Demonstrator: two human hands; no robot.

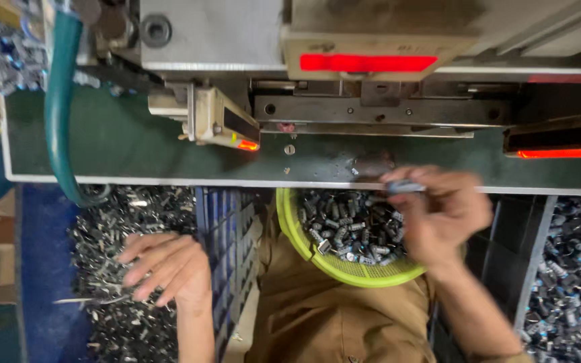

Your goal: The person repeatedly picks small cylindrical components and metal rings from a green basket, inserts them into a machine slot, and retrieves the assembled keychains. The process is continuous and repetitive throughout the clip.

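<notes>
Green metal bench (136, 144); right hand (438, 212) pinches small cylindrical part (405, 187).

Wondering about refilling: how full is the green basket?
Well filled: the green basket holds a heap of small dark metal parts reaching near its rim. The right hand hides its far side.

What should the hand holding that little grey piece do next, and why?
Probably carry the small grey part forward onto the green machine table. The right hand pinches it at the table's edge, above the yellow basket.
</notes>
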